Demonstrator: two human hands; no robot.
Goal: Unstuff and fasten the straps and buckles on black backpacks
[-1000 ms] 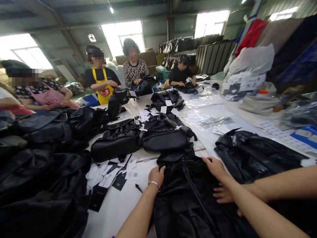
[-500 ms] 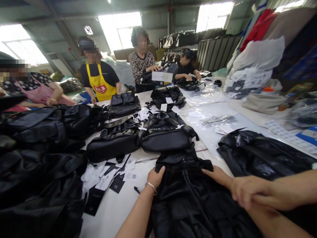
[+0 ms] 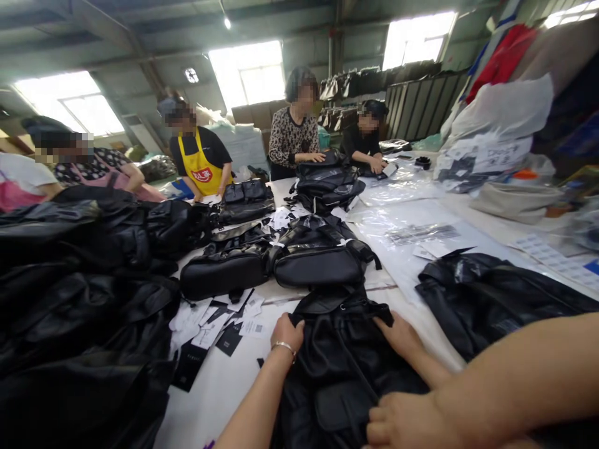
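Note:
A black backpack [image 3: 341, 362] lies in front of me with its top edge away from me. My left hand [image 3: 286, 335], with a bracelet at the wrist, pinches the upper left corner of this bag. At the opposite corner my right hand [image 3: 397, 337] has its thumb and fingers closed on the edge. A co-worker's hand [image 3: 407, 418] reaches in from the right and rests on the lower part of the same backpack, covering some of it and part of my right forearm. Just beyond its top stands another black backpack [image 3: 318, 267], base towards me.
Black bags [image 3: 84, 312] are heaped along the left. Tags [image 3: 229, 337] lie scattered on the white table [image 3: 219, 399]. Another black bag [image 3: 486, 287] and clear plastic sheets [image 3: 416, 218] are at the right. Several co-workers stand across the table, one in a yellow apron [image 3: 206, 165].
The co-worker's hand has moved from my right forearm down onto the backpack. My hands keep hold of its corners. Across the table, a co-worker's bag has come down onto the table.

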